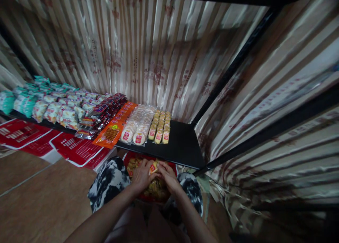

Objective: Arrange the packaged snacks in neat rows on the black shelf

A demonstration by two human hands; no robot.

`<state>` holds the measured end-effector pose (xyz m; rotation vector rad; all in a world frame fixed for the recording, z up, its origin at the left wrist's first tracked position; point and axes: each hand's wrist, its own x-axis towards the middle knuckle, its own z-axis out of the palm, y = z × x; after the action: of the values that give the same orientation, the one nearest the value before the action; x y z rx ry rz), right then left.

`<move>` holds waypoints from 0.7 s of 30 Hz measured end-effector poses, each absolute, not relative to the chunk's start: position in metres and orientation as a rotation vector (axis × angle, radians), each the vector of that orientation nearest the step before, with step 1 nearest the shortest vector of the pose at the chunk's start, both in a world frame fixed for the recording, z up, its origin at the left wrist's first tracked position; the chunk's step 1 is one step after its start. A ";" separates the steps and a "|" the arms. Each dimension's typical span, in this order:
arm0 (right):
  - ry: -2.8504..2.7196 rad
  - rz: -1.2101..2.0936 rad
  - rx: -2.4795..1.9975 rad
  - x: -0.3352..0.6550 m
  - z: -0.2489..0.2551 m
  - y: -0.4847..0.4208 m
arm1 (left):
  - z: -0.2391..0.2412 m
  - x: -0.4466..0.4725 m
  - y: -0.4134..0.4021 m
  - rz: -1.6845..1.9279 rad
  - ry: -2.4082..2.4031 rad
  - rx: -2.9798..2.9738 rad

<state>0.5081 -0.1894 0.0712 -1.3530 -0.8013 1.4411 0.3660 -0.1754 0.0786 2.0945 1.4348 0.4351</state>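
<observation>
My left hand and my right hand meet over a red box full of small yellow snack packets, held between my knees. Together the fingers pinch one small yellow packet just above the box. Right in front stands a low black shelf. On it lie rows of the same yellow packets, round white rice crackers, orange packs, dark red packs and teal and white bags.
The right part of the shelf surface is bare black. Striped shiny curtain hangs behind and to the right of the black shelf frame. Red and white cartons lie under the shelf at left. Brown tiled floor spreads at lower left.
</observation>
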 end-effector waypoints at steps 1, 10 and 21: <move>-0.786 1.422 -1.362 0.510 0.072 -0.190 | 0.079 0.366 -0.175 0.459 1.413 2.101; -0.511 1.274 -1.294 0.531 0.084 -0.194 | 0.070 0.392 -0.155 0.817 1.309 1.399; -1.211 0.954 -1.576 0.579 0.096 -0.170 | 0.121 0.422 -0.107 0.741 1.033 1.949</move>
<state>0.5792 -0.1701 0.0965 -1.5763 -1.2113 0.9536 0.4221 -0.1067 0.1213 1.9491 1.0326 0.7407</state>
